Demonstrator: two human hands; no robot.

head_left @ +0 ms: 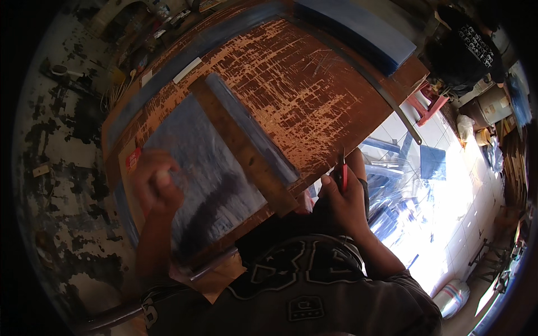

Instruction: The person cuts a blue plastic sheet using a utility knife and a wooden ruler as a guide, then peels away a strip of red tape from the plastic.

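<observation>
Head view: right hand (350,207) grips a red-handled blade (344,178) beside the scored brown table (316,115); left hand (158,183), blurred (grip unclear), hovers over a bluish translucent sheet (188,140), a flat brown bar (246,159) across it. Far right, a red stool (428,107) stands near a tan cylindrical bucket (486,107), contents hidden.

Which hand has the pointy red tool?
The right hand, by the table's edge: the red tool is in its grip. The left hand, blurred near the cloudy sheet, shows no such tool.
</observation>
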